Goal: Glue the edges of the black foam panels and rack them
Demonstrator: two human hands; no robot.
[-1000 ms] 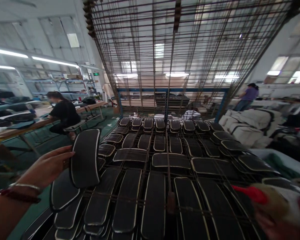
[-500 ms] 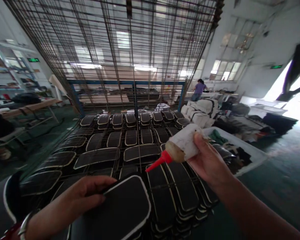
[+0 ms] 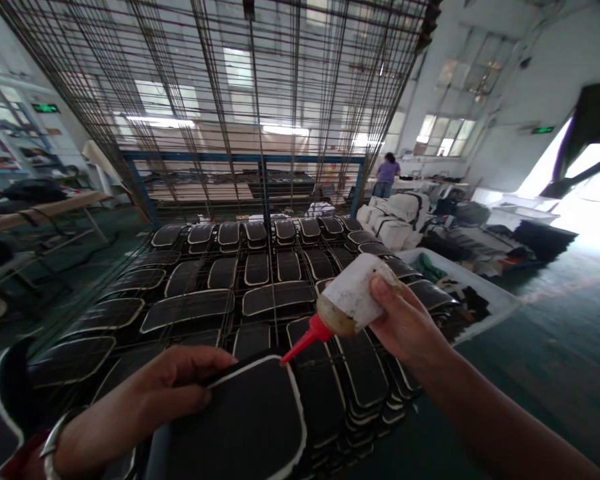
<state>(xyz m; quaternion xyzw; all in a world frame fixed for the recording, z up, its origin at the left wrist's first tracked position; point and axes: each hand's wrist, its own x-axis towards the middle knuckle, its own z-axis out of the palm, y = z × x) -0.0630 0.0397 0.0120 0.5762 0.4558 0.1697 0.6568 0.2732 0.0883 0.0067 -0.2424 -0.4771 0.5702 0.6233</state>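
A: ok what's that dark panel look like up close?

B: Smooth, blackish, rounded corners, whitish line along the edge. It's near middle, with rows of similar pads on the wire racks beyond. Left hand has it pinched at the far left edge, thumb on the face.

A: And the other hand?

B: Right hand is wrapped around a squeeze bottle, tipped nose-down to the left. Its red nozzle ends at the panel's far right corner, right by the pale line. Can't tell if it's touching.

A: Any label?

B: Bottle's scuffed white with a murky yellowish shoulder; can't tell what's inside. The green sign far left is too small to read.

A: Other containers?

B: White bin on the right: green cloth and dark scraps in it.
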